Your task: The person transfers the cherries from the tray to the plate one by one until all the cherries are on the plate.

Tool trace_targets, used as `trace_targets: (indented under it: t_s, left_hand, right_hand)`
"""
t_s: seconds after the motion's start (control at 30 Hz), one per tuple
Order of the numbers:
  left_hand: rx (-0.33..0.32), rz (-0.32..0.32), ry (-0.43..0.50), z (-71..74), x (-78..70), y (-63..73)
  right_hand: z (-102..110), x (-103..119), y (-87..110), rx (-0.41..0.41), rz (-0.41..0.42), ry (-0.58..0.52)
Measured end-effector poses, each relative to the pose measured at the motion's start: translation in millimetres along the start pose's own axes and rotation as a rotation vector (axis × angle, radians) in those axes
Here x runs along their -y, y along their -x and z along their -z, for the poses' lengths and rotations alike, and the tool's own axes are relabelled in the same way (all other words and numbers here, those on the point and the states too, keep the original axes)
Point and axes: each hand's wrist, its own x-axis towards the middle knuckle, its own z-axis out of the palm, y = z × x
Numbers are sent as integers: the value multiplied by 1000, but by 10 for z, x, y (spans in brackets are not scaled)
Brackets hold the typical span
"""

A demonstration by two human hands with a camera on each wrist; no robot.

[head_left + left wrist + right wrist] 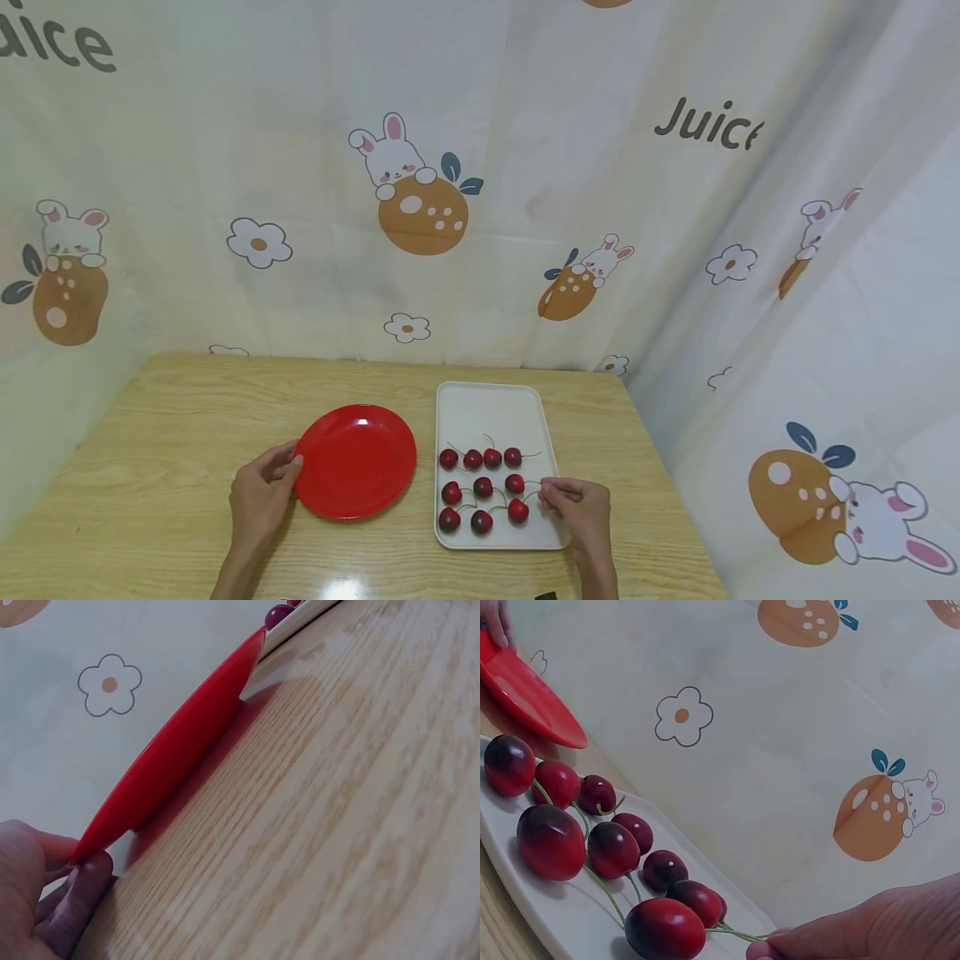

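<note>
pinching at stem height, the right hand [577, 504], at the lower right of the frame in the head view, has thumb and fingertip pressed together on a green stem [735, 931] that seems to run from the lower-right cherry [517, 511]; a second stem, apparently from the cherry just above it [514, 483], meets the same fingertips, and i cannot tell whether one or both are caught. the fruit lies low on the right side of the white tray [491, 408], near the bottom centre of the frame, among the other cherries [483, 487]. the left hand [262, 492], at the lower left, pinches the left rim of the red plate [354, 462], thumb on top. trouble, i judge, would come mostly from those thin stems: lifting with both gathered in could bring up two cherries at once, a shallow hold could let the end slip, and a hard tug could part stem from fruit. stems lying close to neighbours might also snag and roll one out of place. as for direction, the stem points right and slightly up the frame, and that line is its long axis; the cherry itself is nearly round. the tray runs lengthwise up the frame, while the round plate has no long axis.
</note>
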Motion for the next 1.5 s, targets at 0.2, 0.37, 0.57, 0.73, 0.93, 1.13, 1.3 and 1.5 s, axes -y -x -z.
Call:
trace_targets:
  t_s: [0.2,0.37,0.57,0.73,0.93,1.13,1.3,1.5]
  left_hand:
    - [-13,-10,-16,-10,17,-6]
    - [-15,-24,-3,-16,28,-8]
    - [-8,-19,25,-33,51,-17]
    - [-18,-14,30,-39,42,-1]
    - [-7,-24,28,-38,18,6]
    - [-25,-50,2,-15,29,16]
    - [-14,-42,2,-9,22,23]
    - [-20,-31,10,-14,15,16]
  right_hand:
    - [-5,8,19,-12,-10,-32]
    - [-16,14,39,-28,-16,-53]
    - [-22,10,38,-37,-16,-92]
    - [-12,15,30,-28,-37,-116]
    - [4,46,32,-52,-84,-137]
    - [-20,71,41,-40,-107,-171]
    - [-40,96,41,-43,-129,-195]
    - [-77,109,22,-25,-132,-223]
